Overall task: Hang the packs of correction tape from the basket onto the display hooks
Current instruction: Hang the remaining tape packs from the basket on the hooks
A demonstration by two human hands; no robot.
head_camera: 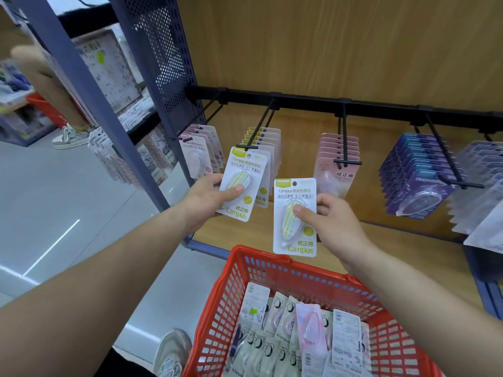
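Observation:
My left hand (211, 198) grips a green-and-white Campus correction tape pack (243, 174), whose top sits at the tip of the second display hook (251, 137) in front of several matching packs. My right hand (330, 223) pinches a second green Campus pack (295, 240), held upright and free of any hook, between the hook row and the basket. The red plastic basket (236, 284) below holds several more packs, one of them pink (311, 326).
Other hooks on the black rail (381, 107) carry pink packs (336, 159) and purple packs (416, 170). A blue perforated shelf upright (160, 50) stands to the left. Another person's legs (62, 104) stand in the aisle at far left. My shoe (171, 352) is beside the basket.

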